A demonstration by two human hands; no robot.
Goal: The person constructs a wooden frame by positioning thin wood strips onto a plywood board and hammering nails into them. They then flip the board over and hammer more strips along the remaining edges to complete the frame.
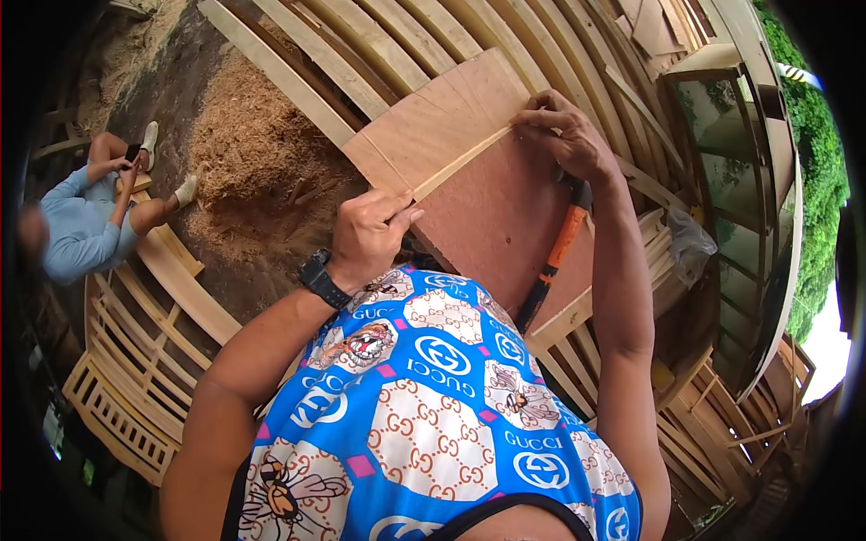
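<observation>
A thin wooden strip runs slantwise between my hands, along the near edge of a pale plywood piece. At its lower left end, my left hand pinches it between thumb and fingers. My right hand is closed on the upper right end, its fingertips at the plywood's corner. Beneath lies a reddish-brown board. A hammer with an orange and black handle rests on that board below my right wrist; its head is partly hidden by the wrist.
Long timber slats lie side by side beyond the plywood. A sawdust heap covers the ground at left. A seated person holds a phone near a slatted wooden frame. On the right stand a glazed cabinet and a plastic bag.
</observation>
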